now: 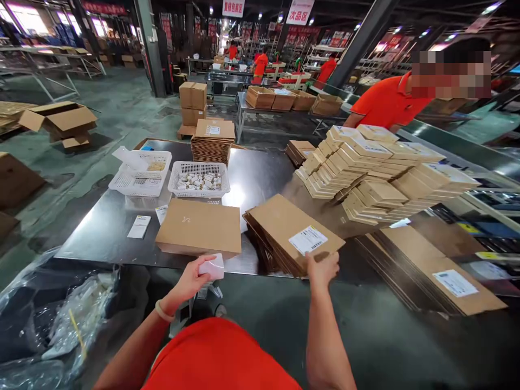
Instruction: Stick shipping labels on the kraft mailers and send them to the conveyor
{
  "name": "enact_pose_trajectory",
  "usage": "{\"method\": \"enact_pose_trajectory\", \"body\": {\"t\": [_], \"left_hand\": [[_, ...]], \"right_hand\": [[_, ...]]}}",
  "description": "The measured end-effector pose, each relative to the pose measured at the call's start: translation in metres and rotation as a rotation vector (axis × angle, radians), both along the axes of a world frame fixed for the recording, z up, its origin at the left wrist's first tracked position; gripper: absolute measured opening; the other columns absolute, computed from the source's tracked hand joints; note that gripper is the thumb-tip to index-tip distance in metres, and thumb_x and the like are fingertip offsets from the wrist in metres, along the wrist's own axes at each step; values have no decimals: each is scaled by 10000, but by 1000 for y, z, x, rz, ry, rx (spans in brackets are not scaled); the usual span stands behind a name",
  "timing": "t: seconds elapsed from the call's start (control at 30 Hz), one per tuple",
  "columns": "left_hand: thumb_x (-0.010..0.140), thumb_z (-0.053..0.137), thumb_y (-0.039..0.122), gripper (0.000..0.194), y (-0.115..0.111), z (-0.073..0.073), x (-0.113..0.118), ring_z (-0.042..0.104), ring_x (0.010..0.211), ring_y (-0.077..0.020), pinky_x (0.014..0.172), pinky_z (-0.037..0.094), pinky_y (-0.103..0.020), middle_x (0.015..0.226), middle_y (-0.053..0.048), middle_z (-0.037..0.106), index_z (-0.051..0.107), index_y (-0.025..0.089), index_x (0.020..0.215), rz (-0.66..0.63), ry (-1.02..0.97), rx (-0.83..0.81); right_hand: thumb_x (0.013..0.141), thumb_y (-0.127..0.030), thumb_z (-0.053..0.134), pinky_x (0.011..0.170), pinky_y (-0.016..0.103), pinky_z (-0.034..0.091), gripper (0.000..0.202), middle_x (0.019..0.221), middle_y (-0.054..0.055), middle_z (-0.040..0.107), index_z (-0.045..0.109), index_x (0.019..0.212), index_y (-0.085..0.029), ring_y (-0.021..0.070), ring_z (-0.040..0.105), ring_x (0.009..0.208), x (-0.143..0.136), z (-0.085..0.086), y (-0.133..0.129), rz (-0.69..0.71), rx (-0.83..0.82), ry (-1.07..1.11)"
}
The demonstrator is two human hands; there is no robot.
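Observation:
My left hand pinches a small white slip of paper at the table's front edge. Just beyond it lies a closed brown cardboard box. At the right, my right hand grips the near edge of the top flat carton, which bears a white printed label. More flat cartons lie stacked under that one. My right fingertips are partly hidden at the carton's edge. Left of the box sits a small stack of white cards.
Behind the box stand a white basket of small bottles and another white basket with papers. Folded cartons are piled farther back. Pale boxes are heaped at the right, near a co-worker in orange. A plastic-lined bin is at lower left.

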State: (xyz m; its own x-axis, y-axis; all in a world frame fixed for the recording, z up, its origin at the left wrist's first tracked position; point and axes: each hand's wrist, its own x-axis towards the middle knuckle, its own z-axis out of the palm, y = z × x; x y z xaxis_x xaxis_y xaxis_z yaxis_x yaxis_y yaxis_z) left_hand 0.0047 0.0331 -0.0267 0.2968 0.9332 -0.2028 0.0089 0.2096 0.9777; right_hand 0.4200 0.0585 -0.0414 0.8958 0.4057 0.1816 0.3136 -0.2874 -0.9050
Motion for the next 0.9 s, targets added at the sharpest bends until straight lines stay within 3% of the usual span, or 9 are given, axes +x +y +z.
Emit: {"method": "enact_pose_trajectory", "body": {"t": [0.07, 0.2, 0.27, 0.33, 0.4, 0.53, 0.6, 0.73, 0.9], "left_hand": [[691, 794, 224, 554, -4, 13, 6, 707, 934, -225, 833, 544, -287, 1105, -80, 801, 755, 164, 1241, 9, -47, -22], [637, 863, 254, 582, 0, 24, 9, 704, 939, -224, 849, 552, -304, 1076, -87, 801, 747, 157, 1199, 167, -225, -59], [579, 908, 297, 583, 5, 17, 4, 695, 843, -203, 786, 551, -300, 1001, -79, 798, 752, 151, 1122, 315, -293, -130], [518, 943, 349, 584, 7, 6, -5, 664, 727, -178, 705, 533, -293, 866, -55, 772, 742, 147, 1028, 466, -307, -233], [534, 940, 461, 612, 4, -3, -12, 665, 706, -184, 687, 535, -304, 809, -44, 746, 720, 159, 1018, 572, -304, -315], [729, 788, 684, 808, -16, -6, -6, 738, 834, -239, 763, 582, -361, 948, -63, 785, 602, 238, 1377, 439, -344, -353], [669, 890, 578, 834, -23, -3, 3, 739, 821, -230, 773, 575, -344, 954, -60, 799, 622, 223, 1376, 311, -306, -276], [512, 973, 308, 525, -18, -1, 13, 723, 758, -215, 759, 557, -317, 851, -60, 809, 777, 149, 972, 259, -175, -175], [524, 910, 245, 460, 8, -1, 15, 742, 756, -237, 759, 569, -339, 838, -69, 827, 812, 144, 961, 244, -78, -164]], "right_hand": [[620, -487, 852, 908, 513, 531, 617, 1302, 256, 633, 668, 1139, -207, 423, 555, 1267, -43, 6, -13, 196, -141, -103], [601, -519, 877, 785, 376, 545, 496, 1040, 99, 750, 763, 978, -217, 293, 673, 975, -160, 3, -29, 1307, -147, 222], [660, -550, 847, 677, 310, 502, 395, 796, 35, 720, 746, 808, -198, 211, 640, 753, -203, -4, -36, 1550, -157, 418], [706, -550, 817, 585, 262, 444, 377, 613, -26, 612, 691, 730, -196, 145, 541, 586, -224, -8, -41, 1532, -177, 558], [693, -518, 831, 518, 236, 409, 363, 568, -75, 539, 670, 823, -219, 115, 472, 506, -230, -8, -43, 1419, -175, 637], [661, -496, 840, 443, 233, 389, 399, 560, -102, 502, 634, 899, -252, 111, 445, 451, -231, 3, -32, 1264, -138, 649], [657, -510, 836, 456, 245, 405, 372, 537, -85, 515, 647, 825, -238, 118, 464, 456, -233, 8, -26, 1243, -137, 618], [622, -508, 862, 497, 281, 457, 372, 562, -43, 604, 713, 809, -223, 146, 528, 492, -233, 11, -16, 1240, -168, 605], [683, -485, 836, 576, 309, 467, 284, 597, -9, 632, 776, 770, -222, 175, 572, 568, -225, 6, -16, 1192, -74, 379]]}}
